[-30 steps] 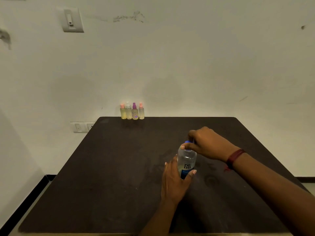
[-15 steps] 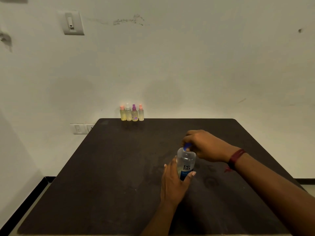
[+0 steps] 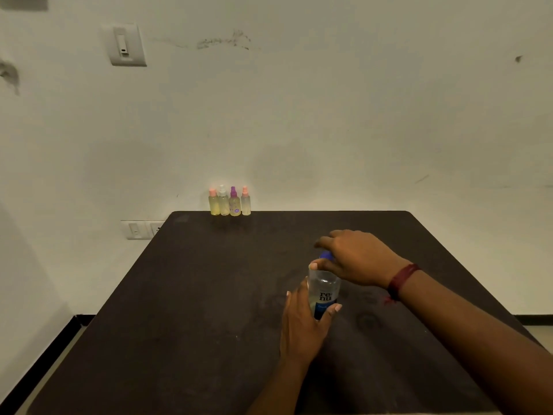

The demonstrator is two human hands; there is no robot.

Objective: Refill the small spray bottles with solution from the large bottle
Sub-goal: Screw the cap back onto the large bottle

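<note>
- Large clear plastic bottle with a dark blue label: stands upright on the dark brown table top, enclosed between the two hands and in front of the person. Clear liquid appears to fill much of its body; the exact level cannot be read.
- Blue cap: sits on the bottle neck, directly under the right hand and above the left; whether it is loosened cannot be told.
- Left hand: wrapped around the lower body of the bottle from the near side, thumb on the label, fingers curled behind. It serves as the anchor.
- Right hand: closed over the cap from above and from the right, fingertips pinching its rim; a dark red band circles the wrist.
- Step in hand, as judged: unscrewing the cap. Done well, the left hand holds the base firm on the table without squeezing the soft wall, which could push solution out once the seal breaks; the right hand turns the cap only, keeping the bottle vertical.
- Four small translucent spray bottles with pink, white and purple tops: stand in a touching row at the far table edge against the wall, well beyond both hands and to their left, tops on. They appear to need bringing nearer before pouring.
</note>
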